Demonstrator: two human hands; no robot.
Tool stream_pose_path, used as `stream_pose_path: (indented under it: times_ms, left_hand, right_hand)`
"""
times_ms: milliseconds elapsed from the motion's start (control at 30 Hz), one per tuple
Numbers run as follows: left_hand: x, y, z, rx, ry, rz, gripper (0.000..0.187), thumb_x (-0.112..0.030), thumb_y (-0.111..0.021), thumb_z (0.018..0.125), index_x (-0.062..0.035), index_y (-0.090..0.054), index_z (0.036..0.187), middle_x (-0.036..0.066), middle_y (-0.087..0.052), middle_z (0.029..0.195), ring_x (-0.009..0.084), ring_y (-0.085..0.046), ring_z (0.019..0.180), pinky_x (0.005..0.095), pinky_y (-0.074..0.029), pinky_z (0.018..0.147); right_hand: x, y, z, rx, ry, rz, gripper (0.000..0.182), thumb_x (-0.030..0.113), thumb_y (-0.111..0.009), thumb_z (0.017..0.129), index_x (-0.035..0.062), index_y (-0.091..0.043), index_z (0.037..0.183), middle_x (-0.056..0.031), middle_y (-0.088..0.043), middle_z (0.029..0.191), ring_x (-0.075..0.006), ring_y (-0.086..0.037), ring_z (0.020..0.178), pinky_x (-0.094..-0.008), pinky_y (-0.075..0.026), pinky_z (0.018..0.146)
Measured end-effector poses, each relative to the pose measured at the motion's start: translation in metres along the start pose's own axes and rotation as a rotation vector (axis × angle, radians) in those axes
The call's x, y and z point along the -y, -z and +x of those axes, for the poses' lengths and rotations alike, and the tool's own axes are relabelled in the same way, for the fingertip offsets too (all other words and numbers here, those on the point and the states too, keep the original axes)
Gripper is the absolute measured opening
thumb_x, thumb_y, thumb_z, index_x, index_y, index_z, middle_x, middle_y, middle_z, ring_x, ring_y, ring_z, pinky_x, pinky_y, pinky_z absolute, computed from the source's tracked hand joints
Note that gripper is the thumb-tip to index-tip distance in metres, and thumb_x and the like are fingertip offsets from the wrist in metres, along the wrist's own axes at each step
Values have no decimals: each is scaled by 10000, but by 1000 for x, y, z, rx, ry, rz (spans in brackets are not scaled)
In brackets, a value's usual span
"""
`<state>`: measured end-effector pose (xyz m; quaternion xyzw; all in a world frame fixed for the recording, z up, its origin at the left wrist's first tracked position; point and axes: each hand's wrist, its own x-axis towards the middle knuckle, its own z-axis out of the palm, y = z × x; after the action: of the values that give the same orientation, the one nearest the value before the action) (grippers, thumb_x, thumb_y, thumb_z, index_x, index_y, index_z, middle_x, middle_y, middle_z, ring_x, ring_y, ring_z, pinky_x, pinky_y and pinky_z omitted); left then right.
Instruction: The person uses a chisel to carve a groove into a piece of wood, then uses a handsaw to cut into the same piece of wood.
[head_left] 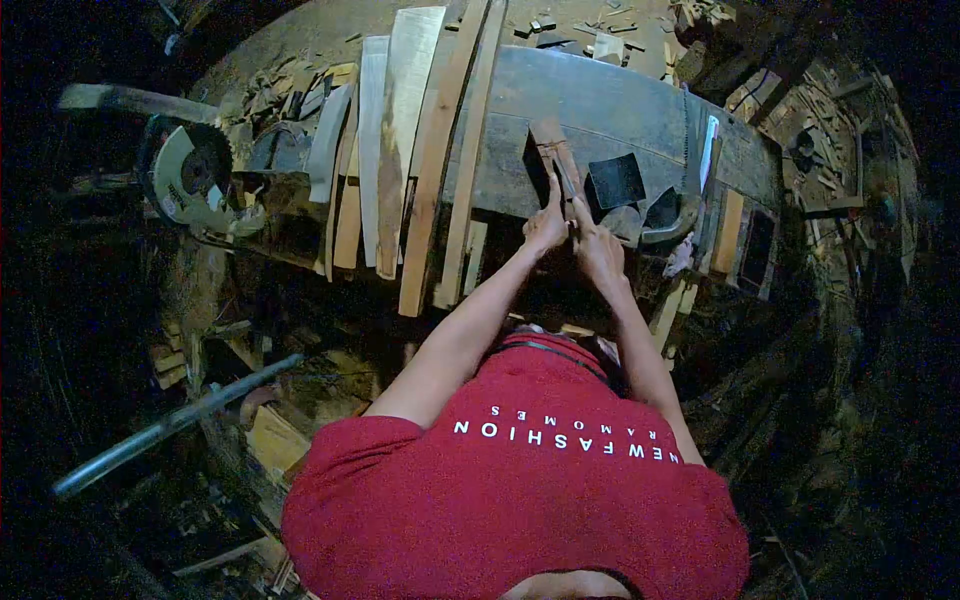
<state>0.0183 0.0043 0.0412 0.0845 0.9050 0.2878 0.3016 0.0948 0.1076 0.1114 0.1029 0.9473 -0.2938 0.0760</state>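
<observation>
A short reddish-brown wood piece (553, 146) lies on the grey bench top, its near end between my hands. My left hand (547, 228) is closed at its left side, the index finger stretched along the wood. My right hand (600, 252) is closed on the near right side, its index finger also pointing up the piece. Between the fingers is a thin dark strip that I cannot make out. Just right of the wood lies a black square sheet (616, 181), with a curved grey tool (672, 226) farther right.
Several long boards (431, 190) lie across the bench's left part and overhang its front edge. A circular saw with a toothed blade (207, 160) stands at far left. A metal pipe (180, 425) slants at lower left. Wood scraps (290, 90) litter the back.
</observation>
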Motion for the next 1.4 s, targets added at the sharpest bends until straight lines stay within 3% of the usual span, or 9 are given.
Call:
stream_pose_path:
  times_ms: [67,333,533,633,867,1067,1167,1233,1400]
  left_hand:
    - [5,-4,6,32,73,5,1008,-253,-620,750,-246,176,1368,285,-595,920,414,-588,859,482,-444,741]
    - [2,0,-3,4,6,19,976,-241,-578,775,-254,204,1358,269,-600,920,406,-595,831,468,-450,705]
    - [2,-1,2,-15,21,81,1009,-175,-594,762,-237,220,1355,251,-611,860,368,-608,770,450,-441,634]
    - [0,1,-2,14,1,48,1010,-168,-594,765,-238,223,1354,254,-611,862,372,-607,781,452,-444,648]
    - [7,-7,6,-1,6,28,1004,-242,-596,776,-264,229,1347,241,-611,908,378,-606,786,453,-446,665]
    - [2,2,0,42,-6,36,975,-219,-566,771,-212,212,1358,285,-592,913,416,-591,782,473,-441,669]
    - [16,-14,11,-9,-61,25,976,-235,-570,776,-202,214,1357,288,-585,948,413,-589,807,475,-439,680]
    - [12,-12,2,-13,-52,11,979,-235,-573,776,-203,214,1357,284,-585,955,411,-587,819,473,-439,684]
    - [-4,4,0,45,23,35,988,-230,-579,776,-217,225,1350,272,-585,973,398,-585,862,467,-441,711]
  right_hand:
    - [-5,-17,15,-96,46,8,498,147,-506,793,178,-386,1275,-254,-588,742,-412,-584,721,-496,-452,603]
    - [-11,-6,-17,21,-27,-56,557,98,-490,784,229,-356,1308,-253,-587,741,-419,-584,696,-508,-453,584]
    - [-12,-24,14,-159,111,-139,588,91,-497,779,233,-323,1323,-221,-600,707,-371,-608,649,-500,-473,544]
    - [-7,-4,-4,-4,14,-126,580,111,-487,792,237,-313,1330,-224,-598,701,-373,-607,637,-501,-474,540]
    - [-15,-19,13,-145,130,-42,532,95,-474,795,220,-355,1299,-224,-605,725,-395,-603,627,-501,-481,544]
    - [-9,-6,-2,-81,89,-96,516,97,-456,801,226,-364,1292,-236,-604,754,-404,-603,686,-499,-483,569]
    - [-8,-4,-5,98,-38,-186,516,90,-446,808,218,-354,1300,-240,-605,778,-396,-605,694,-499,-481,563]
    - [-17,-24,12,-143,99,-123,614,78,-495,753,252,-337,1320,-225,-588,697,-405,-586,642,-489,-475,552]
    - [-10,-16,13,-71,54,-80,598,82,-497,766,247,-335,1318,-245,-587,729,-399,-592,652,-499,-467,558]
